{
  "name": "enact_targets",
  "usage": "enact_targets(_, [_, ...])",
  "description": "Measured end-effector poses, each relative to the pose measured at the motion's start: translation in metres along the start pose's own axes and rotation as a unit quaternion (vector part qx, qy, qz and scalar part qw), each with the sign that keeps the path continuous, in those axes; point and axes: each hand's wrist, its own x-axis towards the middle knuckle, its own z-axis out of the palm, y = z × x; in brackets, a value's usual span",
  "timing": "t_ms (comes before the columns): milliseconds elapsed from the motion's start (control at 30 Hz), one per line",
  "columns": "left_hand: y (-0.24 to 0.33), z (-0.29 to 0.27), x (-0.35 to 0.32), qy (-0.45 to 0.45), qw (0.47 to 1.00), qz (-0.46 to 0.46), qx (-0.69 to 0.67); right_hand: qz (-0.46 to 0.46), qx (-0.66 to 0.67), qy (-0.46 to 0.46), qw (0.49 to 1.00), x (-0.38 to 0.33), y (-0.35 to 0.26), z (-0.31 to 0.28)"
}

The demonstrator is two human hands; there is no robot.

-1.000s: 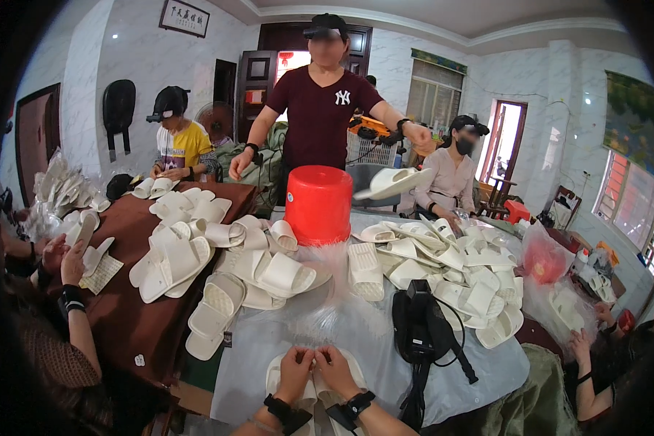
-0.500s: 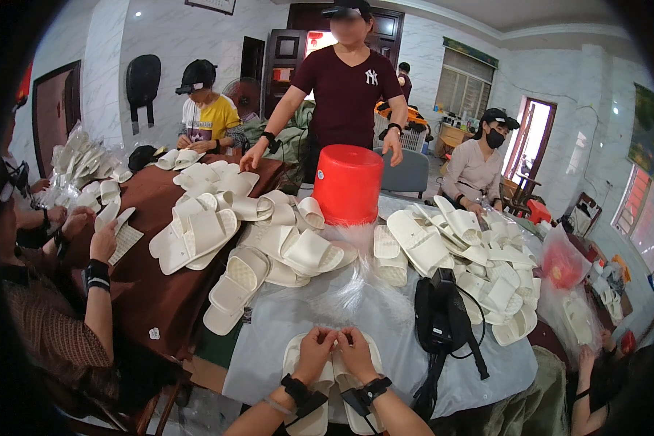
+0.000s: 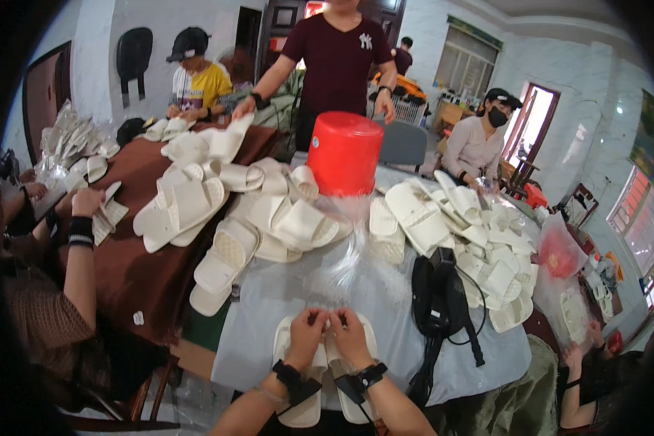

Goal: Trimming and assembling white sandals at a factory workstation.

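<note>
A pair of cream slippers lies side by side at the table's near edge, the left slipper [image 3: 298, 413] and the right slipper [image 3: 359, 411] under my hands. My left hand [image 3: 307, 339] and my right hand [image 3: 349, 340] meet above the slippers' inner edges, fingertips pinched close together. Whatever sits between the fingertips is too small to make out. Just beyond my hands, a spread of thin clear strands [image 3: 354, 280] fans out from the front of an upturned red bucket [image 3: 346, 154].
Cream slippers are heaped on the left [image 3: 276, 218] and right [image 3: 487, 261]. A black strapped device with a cable [image 3: 437, 298] lies right of my hands. Co-workers surround the tables; one standing person's hand [image 3: 244, 109] grips a slipper. A brown-covered table [image 3: 138, 291] adjoins at left.
The standing person's hand has taken hold of a slipper on the far left heap and raised it. The view has shifted a little; my hands stay pinched together over the pair.
</note>
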Motion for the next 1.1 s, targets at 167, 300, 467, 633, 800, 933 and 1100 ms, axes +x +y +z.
enact_targets(167, [0.004,0.004,0.005,0.037,0.999,-0.011,0.003,0.009,-0.010,-0.011,1.000,0.007,-0.005,-0.005])
enact_targets(300, [0.005,0.005,0.012,-0.035,0.999,0.024,0.031,0.000,0.035,-0.005,0.999,0.015,0.003,-0.004])
enact_targets(467, [-0.001,0.001,0.011,0.010,0.995,-0.018,-0.100,0.036,0.039,-0.026,0.998,0.010,-0.011,-0.006])
enact_targets(633, [0.004,0.002,0.007,0.007,0.987,-0.061,-0.150,0.025,0.036,-0.016,0.999,0.007,-0.005,-0.004])
enact_targets(800, [-0.003,0.000,0.007,0.001,0.998,0.004,-0.059,0.001,0.035,-0.034,0.999,0.006,-0.005,-0.003])
enact_targets(933, [-0.002,0.001,0.007,0.001,0.999,-0.014,-0.050,0.028,0.038,-0.032,0.998,0.006,-0.005,-0.004])
enact_targets(1100, [-0.003,0.000,0.012,-0.030,0.999,-0.010,-0.020,0.041,0.065,-0.026,0.997,0.007,-0.011,-0.005])
